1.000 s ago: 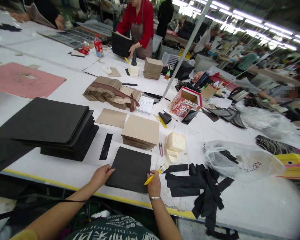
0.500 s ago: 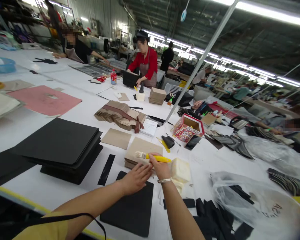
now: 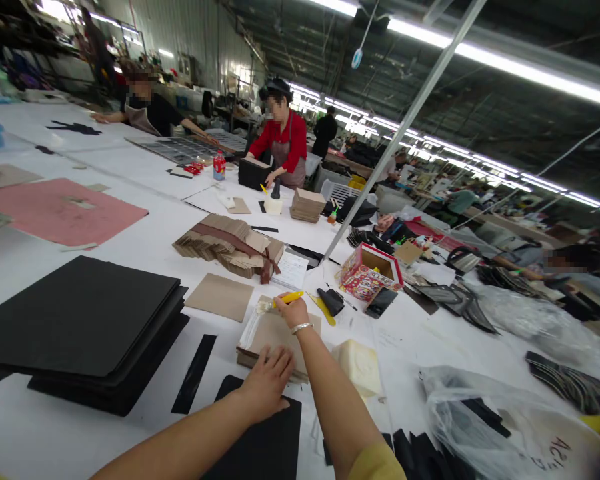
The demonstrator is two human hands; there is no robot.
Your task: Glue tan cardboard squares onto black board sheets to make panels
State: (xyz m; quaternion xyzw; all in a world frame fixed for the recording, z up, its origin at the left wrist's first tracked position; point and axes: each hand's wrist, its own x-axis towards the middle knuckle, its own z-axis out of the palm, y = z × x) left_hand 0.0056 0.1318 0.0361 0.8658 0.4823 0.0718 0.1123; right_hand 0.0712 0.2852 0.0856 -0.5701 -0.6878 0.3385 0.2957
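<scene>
Right hand (image 3: 293, 313) has its fingers closed round a yellow brush (image 3: 295, 295) over the cardboard stack (image 3: 275, 331), just beyond the black sheet (image 3: 267, 443). Left hand's (image 3: 263, 385) fingers are spread on the near edge. Card looks light, stiff; I'd grab unsmeared edges.

Can see a pink sheet (image 3: 55, 217) at left, a bottle (image 3: 219, 167) far off, a slanting pole (image 3: 405, 127) and patterned box (image 3: 361, 281) rightward.

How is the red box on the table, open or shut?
Open: the red box has its top uncovered, and its brown inside shows.
</scene>
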